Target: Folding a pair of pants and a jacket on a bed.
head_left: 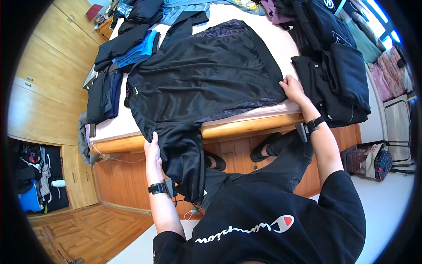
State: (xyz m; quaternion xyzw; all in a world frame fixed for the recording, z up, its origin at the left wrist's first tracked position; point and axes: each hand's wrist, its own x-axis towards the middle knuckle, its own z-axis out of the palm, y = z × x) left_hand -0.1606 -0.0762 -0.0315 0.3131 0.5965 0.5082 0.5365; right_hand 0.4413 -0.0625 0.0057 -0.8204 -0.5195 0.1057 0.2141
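Observation:
A black long-sleeved sports top [198, 70] lies spread on the bed, its collar to the left and its hem to the right. Dark purple patterned panels run along its sides. One sleeve [182, 149] hangs over the near bed edge; the other stretches toward the far side. My left hand [152, 152] is closed on the hanging sleeve's left edge, below the shoulder, with its fingertips partly hidden by the cloth. At the near right hem corner, my right hand [293, 89] pinches the fabric, fingers curled.
Folded dark clothes [103, 97] and a blue folded garment [137, 49] sit left on the bed [127, 125]. More dark clothes [338, 79] are piled right. Wooden cabinets [48, 79] stand left, one compartment open. A bag [379, 163] and clear bin are at lower right.

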